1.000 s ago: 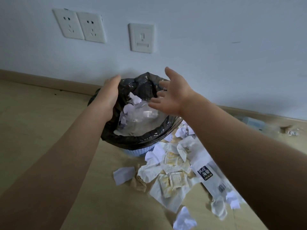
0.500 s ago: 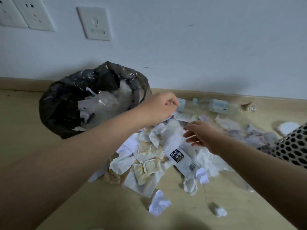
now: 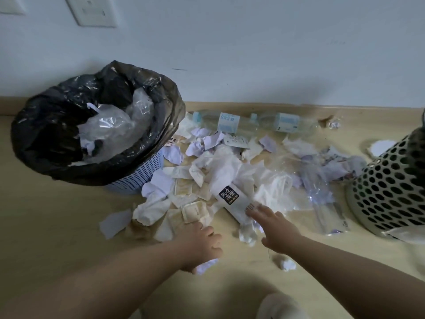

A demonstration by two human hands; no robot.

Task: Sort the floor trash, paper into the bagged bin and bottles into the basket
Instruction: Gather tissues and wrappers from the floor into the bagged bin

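A heap of crumpled white paper (image 3: pixel 220 171) and tissues lies on the wooden floor between the two bins. My left hand (image 3: pixel 202 244) curls over a small crumpled paper ball (image 3: pixel 205 266) at the heap's near edge. My right hand (image 3: pixel 274 229) reaches with straight fingers to the end of a long white wrapper (image 3: pixel 232 200) with a black label, touching it near the barcode. The bin lined with a black bag (image 3: pixel 41 139) stands at left with paper and clear plastic inside. Two clear bottles (image 3: pixel 227 124) (image 3: pixel 287 122) lie by the wall. The perforated basket (image 3: pixel 391 194) stands at right.
A flattened clear plastic piece (image 3: pixel 322 194) lies beside the basket. A small paper ball (image 3: pixel 286 264) sits on the floor under my right forearm. A white paper disc (image 3: pixel 379 147) lies behind the basket. A pale rounded object (image 3: pixel 280 305) shows at the bottom edge.
Both hands have left the bagged bin and dropped to the near edge of the heap. My left hand now covers a paper ball and my right touches the wrapper.
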